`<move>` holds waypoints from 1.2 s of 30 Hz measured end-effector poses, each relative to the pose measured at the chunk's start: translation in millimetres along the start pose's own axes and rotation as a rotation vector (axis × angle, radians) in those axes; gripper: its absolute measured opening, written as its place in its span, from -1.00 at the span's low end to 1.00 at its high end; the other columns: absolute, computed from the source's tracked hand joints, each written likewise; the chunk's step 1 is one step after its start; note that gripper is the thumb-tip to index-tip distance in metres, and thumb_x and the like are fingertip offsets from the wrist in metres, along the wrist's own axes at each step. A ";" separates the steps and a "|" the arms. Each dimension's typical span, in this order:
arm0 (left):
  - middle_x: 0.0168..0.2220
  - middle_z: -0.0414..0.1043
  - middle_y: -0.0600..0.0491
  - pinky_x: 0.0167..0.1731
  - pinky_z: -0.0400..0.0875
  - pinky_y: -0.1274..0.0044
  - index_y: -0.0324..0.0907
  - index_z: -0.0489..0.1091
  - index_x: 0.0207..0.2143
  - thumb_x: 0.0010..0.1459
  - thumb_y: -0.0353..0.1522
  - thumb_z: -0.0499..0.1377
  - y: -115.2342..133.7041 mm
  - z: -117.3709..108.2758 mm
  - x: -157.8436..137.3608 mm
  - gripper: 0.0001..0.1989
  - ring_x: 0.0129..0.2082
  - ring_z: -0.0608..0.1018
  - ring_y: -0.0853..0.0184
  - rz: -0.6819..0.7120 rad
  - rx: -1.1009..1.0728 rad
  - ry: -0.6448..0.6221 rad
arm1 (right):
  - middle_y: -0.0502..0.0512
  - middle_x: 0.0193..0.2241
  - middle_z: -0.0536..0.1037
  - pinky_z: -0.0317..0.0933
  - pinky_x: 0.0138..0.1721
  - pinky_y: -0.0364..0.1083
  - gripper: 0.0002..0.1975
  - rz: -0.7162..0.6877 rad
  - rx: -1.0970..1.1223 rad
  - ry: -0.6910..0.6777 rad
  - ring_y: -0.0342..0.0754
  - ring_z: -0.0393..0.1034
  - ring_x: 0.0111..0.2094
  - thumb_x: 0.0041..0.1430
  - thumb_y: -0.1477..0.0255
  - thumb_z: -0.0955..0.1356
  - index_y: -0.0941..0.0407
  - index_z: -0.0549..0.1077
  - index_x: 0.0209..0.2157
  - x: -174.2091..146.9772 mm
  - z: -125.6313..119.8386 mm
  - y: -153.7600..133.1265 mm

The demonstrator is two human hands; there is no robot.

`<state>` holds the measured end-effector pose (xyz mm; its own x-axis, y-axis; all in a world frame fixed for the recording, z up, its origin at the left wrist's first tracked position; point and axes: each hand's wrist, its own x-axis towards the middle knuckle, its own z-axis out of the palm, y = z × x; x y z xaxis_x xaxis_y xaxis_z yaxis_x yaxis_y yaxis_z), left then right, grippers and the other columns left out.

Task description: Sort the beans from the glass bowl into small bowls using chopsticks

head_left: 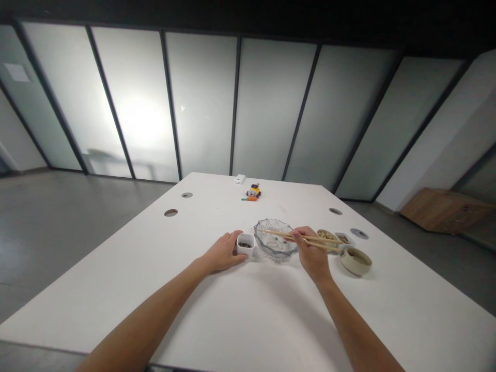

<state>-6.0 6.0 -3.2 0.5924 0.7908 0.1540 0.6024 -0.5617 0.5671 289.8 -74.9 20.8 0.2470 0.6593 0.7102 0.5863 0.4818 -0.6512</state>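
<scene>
My left hand (225, 252) is wrapped around a small white square cup (245, 252) that stands on the table with dark bits inside. My right hand (311, 254) grips a pair of wooden chopsticks (321, 241), whose tips reach left over a clear glass bowl (276, 252) with a scalloped rim. A few small dark bits seem to lie in the bowl. Whether the chopstick tips pinch anything is too small to tell. Partly behind the chopsticks are a bowl of pale pieces (324, 235) and a small white dish (350, 240) with darker pieces.
A beige ceramic bowl (356, 264) stands right of my right hand. Farther back on the white table (174, 294) are a yellow toy car (254, 190), an orange toy carrot (251, 199) and a white box-like device (239, 179). Round holes pierce the tabletop near both sides.
</scene>
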 end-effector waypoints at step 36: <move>0.22 0.57 -0.18 0.26 0.48 0.13 -0.06 0.35 0.37 0.26 -0.12 0.38 0.0 -1.7 -0.5 -0.31 0.24 0.58 -0.12 0.030 0.003 -0.001 | 0.14 -0.38 0.65 0.44 -0.27 0.03 -0.35 -0.231 -0.284 -0.158 0.07 0.57 -0.36 0.60 -0.13 0.23 0.02 0.59 -0.38 6.1 -12.6 24.1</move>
<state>-7.2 6.0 -1.9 0.6106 0.7734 0.1701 0.5860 -0.5858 0.5599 315.1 -66.5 12.8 -0.0252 0.6436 0.7649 0.8078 0.4638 -0.3637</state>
